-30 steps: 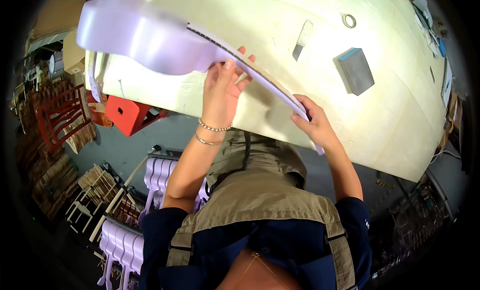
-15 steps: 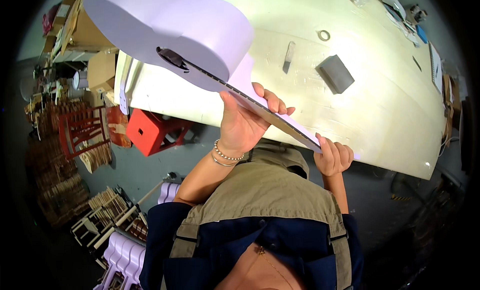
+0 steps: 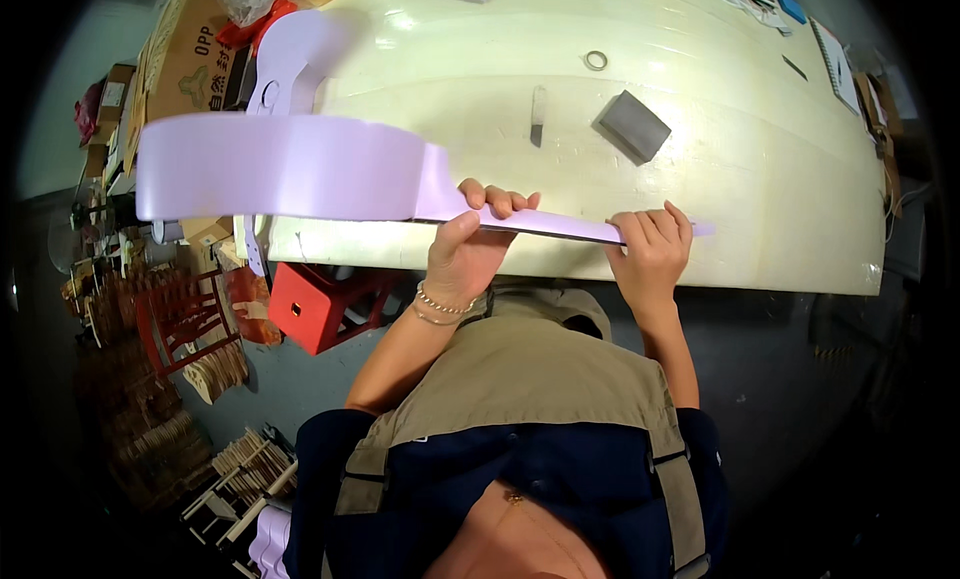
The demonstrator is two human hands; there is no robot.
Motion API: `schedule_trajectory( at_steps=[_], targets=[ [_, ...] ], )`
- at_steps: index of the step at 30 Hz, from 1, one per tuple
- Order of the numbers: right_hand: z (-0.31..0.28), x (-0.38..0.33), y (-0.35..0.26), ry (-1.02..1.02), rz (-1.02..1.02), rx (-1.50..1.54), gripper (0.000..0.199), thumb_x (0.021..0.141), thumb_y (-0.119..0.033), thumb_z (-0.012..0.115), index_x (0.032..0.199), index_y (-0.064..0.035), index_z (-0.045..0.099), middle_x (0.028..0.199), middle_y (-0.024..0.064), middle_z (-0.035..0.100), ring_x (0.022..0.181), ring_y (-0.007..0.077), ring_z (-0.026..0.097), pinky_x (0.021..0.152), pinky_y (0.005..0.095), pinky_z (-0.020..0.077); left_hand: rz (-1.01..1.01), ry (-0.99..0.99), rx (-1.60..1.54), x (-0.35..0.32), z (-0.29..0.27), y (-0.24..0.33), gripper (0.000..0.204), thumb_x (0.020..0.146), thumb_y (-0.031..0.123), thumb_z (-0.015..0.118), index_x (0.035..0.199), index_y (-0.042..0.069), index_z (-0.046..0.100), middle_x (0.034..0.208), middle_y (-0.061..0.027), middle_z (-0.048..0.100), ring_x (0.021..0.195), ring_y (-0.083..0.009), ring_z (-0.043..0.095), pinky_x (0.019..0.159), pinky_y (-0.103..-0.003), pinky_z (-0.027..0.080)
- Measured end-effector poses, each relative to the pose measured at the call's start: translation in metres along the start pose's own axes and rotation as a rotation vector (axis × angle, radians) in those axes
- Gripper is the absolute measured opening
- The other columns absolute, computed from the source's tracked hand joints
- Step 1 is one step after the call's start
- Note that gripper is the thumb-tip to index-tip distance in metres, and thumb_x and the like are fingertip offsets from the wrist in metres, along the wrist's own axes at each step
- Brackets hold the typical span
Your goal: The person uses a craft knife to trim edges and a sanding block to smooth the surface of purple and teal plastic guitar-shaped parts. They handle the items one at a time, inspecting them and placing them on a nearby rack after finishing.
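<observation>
Both my hands hold a lilac guitar-shaped body (image 3: 290, 169) edge-on in front of me, above the near edge of the cream worktable (image 3: 760, 179). My left hand (image 3: 470, 249) grips the narrow neck part close to the wide body, fingers curled over the top. My right hand (image 3: 652, 249) grips the thin neck end further right. The wide body sticks out to the left, past the table's corner. A beaded bracelet sits on my left wrist.
On the table lie a grey block (image 3: 634, 125), a flat metal blade (image 3: 538, 114) and a small ring (image 3: 596, 60). A second lilac guitar-shaped piece (image 3: 285, 59) rests at the table's left end. A red stool (image 3: 320, 304) stands below; wooden parts pile at the left.
The lilac piece has turned from a tilted, face-up pose to level and edge-on, and dropped lower toward me. Both hands have shifted along with it, staying on the neck.
</observation>
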State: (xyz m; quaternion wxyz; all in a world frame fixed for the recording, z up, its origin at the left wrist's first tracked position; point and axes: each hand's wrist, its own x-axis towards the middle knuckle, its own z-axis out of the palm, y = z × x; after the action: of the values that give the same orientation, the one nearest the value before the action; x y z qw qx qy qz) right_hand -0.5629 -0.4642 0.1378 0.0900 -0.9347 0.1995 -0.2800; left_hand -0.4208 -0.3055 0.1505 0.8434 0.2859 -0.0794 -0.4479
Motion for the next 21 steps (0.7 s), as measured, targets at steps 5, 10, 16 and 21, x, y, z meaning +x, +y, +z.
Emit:
schedule_trajectory(
  at_steps=[5,10,16,21],
  targets=[
    [0.02,0.028,0.013,0.244,-0.287,-0.107,0.011,0.063,-0.007,0.063,0.064,-0.0149,0.055,0.057,-0.0053,0.048,0.057,0.0093,0.049,0.092,0.0368,0.0429,-0.602,0.172,0.842,-0.032,0.015,0.048,0.043,0.083,0.028,0.063,0.115,0.001,0.054,0.115,-0.0151,0.058,0.115,-0.0289,0.051,0.1,-0.046,0.037],
    [0.014,0.084,0.02,0.48,-0.52,-0.238,0.017,0.064,0.0,0.058,0.061,-0.0146,0.052,0.055,-0.0055,0.048,0.056,0.0089,0.045,0.095,0.0383,0.0445,0.221,-0.662,2.467,0.002,0.085,0.105,0.074,0.073,0.024,0.07,0.134,-0.001,0.036,0.131,-0.0184,0.046,0.122,-0.0354,0.044,0.107,-0.048,0.027],
    [-0.042,0.181,0.002,0.666,-0.757,-0.348,0.014,0.067,-0.006,0.063,0.067,-0.0161,0.054,0.061,-0.0045,0.051,0.061,0.0087,0.049,0.093,0.032,0.0423,-0.724,-0.711,1.907,0.076,0.067,0.147,0.07,0.077,0.033,0.069,0.129,0.001,0.036,0.087,-0.0189,0.06,0.079,-0.0318,0.06,0.072,-0.036,0.046],
    [-0.033,0.221,0.026,0.461,-0.699,0.013,0.071,0.073,-0.027,0.074,0.135,-0.0165,0.042,0.114,0.0112,0.057,0.119,0.0206,0.048,0.11,0.0436,0.0253,-0.079,-0.548,2.008,0.066,0.057,0.152,0.054,0.079,0.029,0.069,0.112,-0.002,0.04,0.074,-0.0143,0.062,0.07,-0.0312,0.063,0.066,-0.035,0.049]
  ],
)
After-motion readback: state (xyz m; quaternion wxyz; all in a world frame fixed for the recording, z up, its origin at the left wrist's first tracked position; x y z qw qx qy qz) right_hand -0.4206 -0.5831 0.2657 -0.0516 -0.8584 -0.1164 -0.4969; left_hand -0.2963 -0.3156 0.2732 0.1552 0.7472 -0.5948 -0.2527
